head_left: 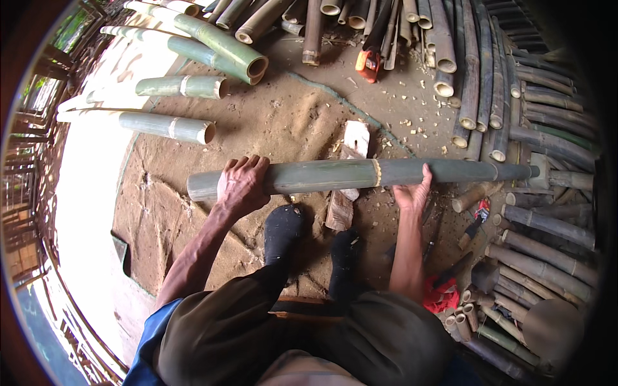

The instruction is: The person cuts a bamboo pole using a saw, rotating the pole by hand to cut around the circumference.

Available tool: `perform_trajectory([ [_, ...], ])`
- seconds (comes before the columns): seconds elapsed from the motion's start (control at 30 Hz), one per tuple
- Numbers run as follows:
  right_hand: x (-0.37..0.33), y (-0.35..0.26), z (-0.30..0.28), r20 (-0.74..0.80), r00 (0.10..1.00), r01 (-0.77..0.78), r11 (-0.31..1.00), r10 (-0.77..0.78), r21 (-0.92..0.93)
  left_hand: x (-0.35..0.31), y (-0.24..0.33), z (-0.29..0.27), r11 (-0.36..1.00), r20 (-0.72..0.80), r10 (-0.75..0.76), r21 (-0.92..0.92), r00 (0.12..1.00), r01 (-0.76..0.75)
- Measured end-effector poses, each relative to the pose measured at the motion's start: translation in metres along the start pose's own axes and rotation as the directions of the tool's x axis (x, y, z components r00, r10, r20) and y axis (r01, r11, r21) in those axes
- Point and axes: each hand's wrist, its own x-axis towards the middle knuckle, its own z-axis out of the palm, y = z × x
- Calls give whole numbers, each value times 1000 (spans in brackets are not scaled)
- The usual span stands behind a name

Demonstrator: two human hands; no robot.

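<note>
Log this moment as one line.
left hand: holds green bamboo pole; right hand: supports same pole; wooden block: partly hidden by pole

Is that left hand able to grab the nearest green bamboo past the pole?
Probably yes: only brown mat shows between the left hand and that bamboo. The hand grips the pole, though, so it would likely have to let go first.

Left glare, dimmer right, bent edges

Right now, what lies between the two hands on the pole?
A pale node ring on the bamboo pole, nearer the right hand than the left hand; the head view shows it.
</note>
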Motion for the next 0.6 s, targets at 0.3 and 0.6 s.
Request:
perform_trajectory([
  [0.3, -33, 60, 27, 369, 918, -223, 959, 146, 176, -4, -56, -29, 996, -172, -8, 89, 985, 23],
  [0.6, -121, 27, 62, 459, 888, -55, 998, 36, 28, -57, -52, -4, 999, -384, 30, 45, 923, -14],
])
